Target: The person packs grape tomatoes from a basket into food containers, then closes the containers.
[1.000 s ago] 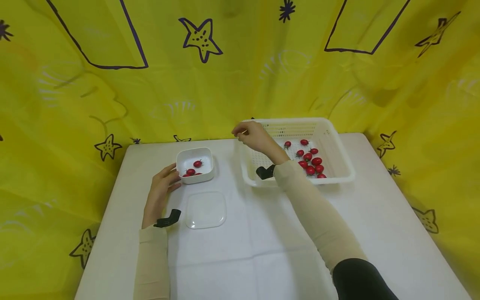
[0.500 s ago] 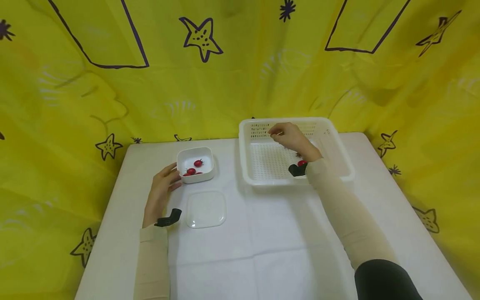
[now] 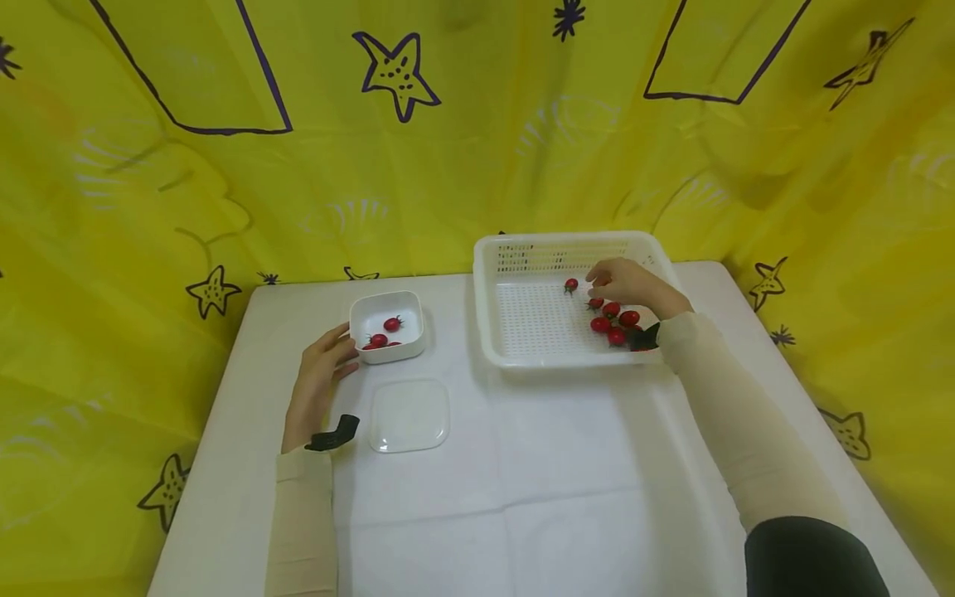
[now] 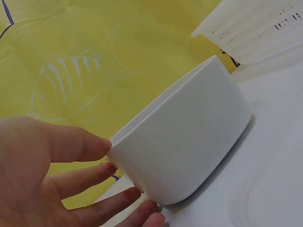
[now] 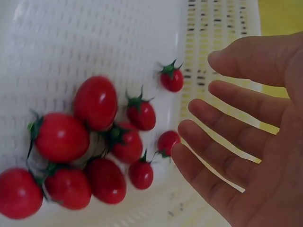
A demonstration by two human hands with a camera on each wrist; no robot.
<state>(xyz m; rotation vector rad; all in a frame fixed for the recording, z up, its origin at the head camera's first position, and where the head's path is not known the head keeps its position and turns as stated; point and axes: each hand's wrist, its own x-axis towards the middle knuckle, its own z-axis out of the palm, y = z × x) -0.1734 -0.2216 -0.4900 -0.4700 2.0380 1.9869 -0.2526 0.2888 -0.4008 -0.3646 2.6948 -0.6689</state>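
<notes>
My left hand (image 3: 321, 375) rests its fingertips against the left side of a small white square box (image 4: 184, 137), fingers (image 4: 85, 182) fairly straight. Inside that box lie several cherry tomatoes (image 3: 393, 324). Over the right part of a white plastic basket (image 3: 488, 332) hovers my right hand (image 3: 630, 282), holding nothing, its fingers (image 5: 227, 151) spread and slightly bent. Beneath it several red cherry tomatoes (image 5: 97, 101) with green stems lie clustered on the perforated basket floor. One tomato (image 5: 169, 143) shows right by the fingertips in the right wrist view.
A clear square lid (image 3: 410, 416) lies flat on the white tablecloth (image 3: 425, 514), in front of the box. Behind the table hangs a yellow curtain (image 3: 448, 182) with drawn stars, close to the basket's back edge.
My right hand has moved rightward from the basket's left edge to above the tomatoes, and its fingers have spread. The left hand and the box stay in place.
</notes>
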